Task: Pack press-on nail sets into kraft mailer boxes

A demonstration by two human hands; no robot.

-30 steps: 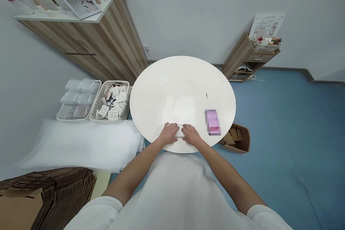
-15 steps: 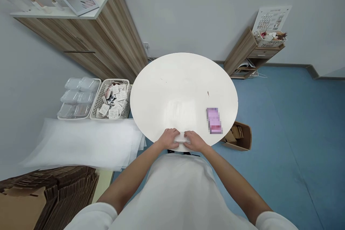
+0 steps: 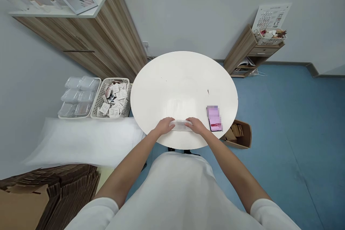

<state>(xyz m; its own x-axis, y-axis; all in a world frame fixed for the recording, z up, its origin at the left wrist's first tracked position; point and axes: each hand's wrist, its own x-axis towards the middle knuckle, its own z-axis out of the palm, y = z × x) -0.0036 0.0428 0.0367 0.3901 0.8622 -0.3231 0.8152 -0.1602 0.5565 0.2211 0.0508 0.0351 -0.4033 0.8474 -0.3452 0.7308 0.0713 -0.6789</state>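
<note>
A clear plastic container (image 3: 180, 125) sits near the front edge of the round white table (image 3: 183, 82). My left hand (image 3: 163, 127) grips its left end with curled fingers. My right hand (image 3: 197, 125) grips its right end the same way. A pink flat object (image 3: 214, 118), blurred out, lies on the table just right of my right hand.
Left of the table stand a white basket of small paper packets (image 3: 112, 99) and a tray of clear plastic containers (image 3: 78, 97). White foam sheets (image 3: 83, 140) and flat cardboard (image 3: 45, 190) lie nearer left. An open cardboard box (image 3: 238, 134) sits on the blue floor.
Both hands have moved apart from the middle of the container to its two ends, and it has shifted a little farther onto the table.
</note>
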